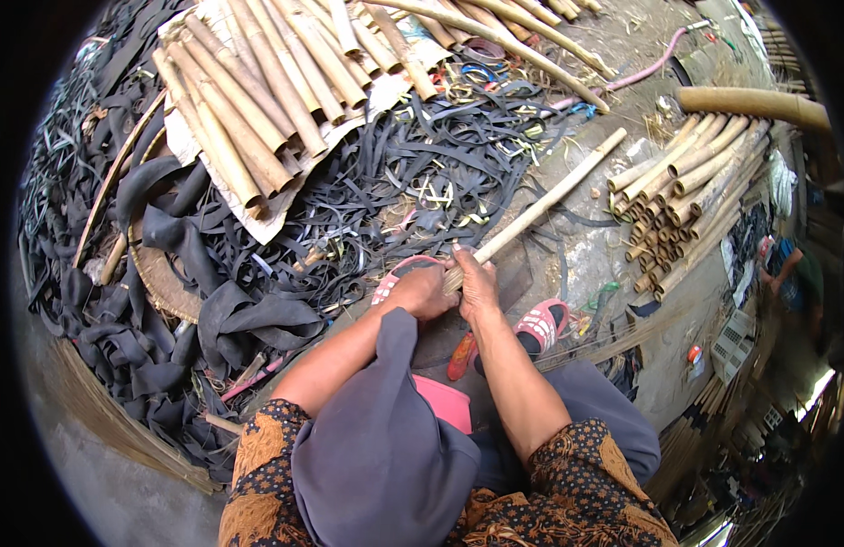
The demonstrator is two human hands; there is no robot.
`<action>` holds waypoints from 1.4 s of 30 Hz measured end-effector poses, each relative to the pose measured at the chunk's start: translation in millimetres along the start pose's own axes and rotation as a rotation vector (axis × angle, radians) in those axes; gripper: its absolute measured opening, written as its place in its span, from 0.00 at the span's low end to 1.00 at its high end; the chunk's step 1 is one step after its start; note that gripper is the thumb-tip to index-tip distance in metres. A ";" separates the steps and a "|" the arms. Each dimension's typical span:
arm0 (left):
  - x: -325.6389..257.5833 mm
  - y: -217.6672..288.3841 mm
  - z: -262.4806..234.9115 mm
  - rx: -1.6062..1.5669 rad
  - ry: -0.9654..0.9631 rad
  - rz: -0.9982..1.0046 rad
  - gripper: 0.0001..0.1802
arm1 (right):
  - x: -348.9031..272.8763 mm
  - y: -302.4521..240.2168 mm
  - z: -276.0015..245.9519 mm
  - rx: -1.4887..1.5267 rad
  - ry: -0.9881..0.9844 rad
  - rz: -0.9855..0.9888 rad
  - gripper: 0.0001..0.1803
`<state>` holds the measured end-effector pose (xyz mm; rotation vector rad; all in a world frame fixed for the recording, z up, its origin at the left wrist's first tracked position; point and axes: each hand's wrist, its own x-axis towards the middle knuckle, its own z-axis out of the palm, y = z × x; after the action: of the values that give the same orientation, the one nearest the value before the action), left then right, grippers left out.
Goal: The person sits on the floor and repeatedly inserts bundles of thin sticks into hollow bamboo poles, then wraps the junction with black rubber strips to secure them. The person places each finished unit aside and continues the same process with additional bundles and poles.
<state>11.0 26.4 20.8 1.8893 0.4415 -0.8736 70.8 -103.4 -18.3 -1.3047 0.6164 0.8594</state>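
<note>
A pale bamboo pole (554,196) slants away from me toward the far right, its near end between my hands. My left hand (420,292) is closed around that near end. Close beside it, my right hand (478,284) grips the pole too, with the thumb pointing up along it. The very tip of the pole is partly hidden by my fingers. Below my hands, between my feet, lies a tool with a red-orange handle (461,356); its other end is hard to make out. Pink-and-white sandals (542,325) are on my feet.
Black rubber strips (413,155) are heaped ahead and left. Bamboo poles (249,100) lie on a pale sheet at far left. Stacked bamboo tubes (663,214) stand right, beneath a thick bamboo pole (755,107). A pink hose (650,68) crosses the floor. Another person (791,273) is at far right.
</note>
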 end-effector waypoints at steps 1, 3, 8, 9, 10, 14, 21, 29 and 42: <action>-1.1 1.7 -0.9 -0.016 0.014 -0.008 0.28 | -0.9 -0.9 2.5 -0.031 0.039 0.012 0.09; -3.0 2.8 -1.5 -0.045 -0.013 -0.057 0.30 | -1.6 -2.2 7.9 0.007 0.061 0.013 0.08; 1.2 -4.8 -3.8 -0.156 -0.028 0.013 0.24 | -9.9 -10.3 0.2 0.081 -0.012 0.069 0.31; 1.8 -6.2 -3.6 -0.154 -0.003 0.037 0.21 | -13.9 -13.4 -5.4 -0.053 0.090 -0.017 0.30; 3.4 -6.6 -3.5 -0.206 -0.054 -0.021 0.22 | -18.4 -16.5 -11.1 -0.189 0.187 -0.101 0.29; 6.2 -5.9 -1.3 -0.159 -0.060 -0.103 0.22 | -28.6 -27.7 -22.8 -0.737 0.242 -0.601 0.19; 11.7 -14.9 3.3 -0.148 -0.005 0.002 0.29 | -40.3 -21.4 -9.1 -1.016 0.099 -0.737 0.09; 17.2 -21.2 15.8 -0.105 0.046 -0.049 0.30 | -35.6 -47.7 1.4 -1.263 0.091 -0.633 0.16; 19.9 -24.3 16.0 -0.187 -0.085 -0.059 0.25 | -32.8 -11.2 -32.2 -0.376 0.135 -0.091 0.35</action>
<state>3.0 22.2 -13.2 1.6693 0.5111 -0.9150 64.1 -141.7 8.6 -1.7291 0.5106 0.8426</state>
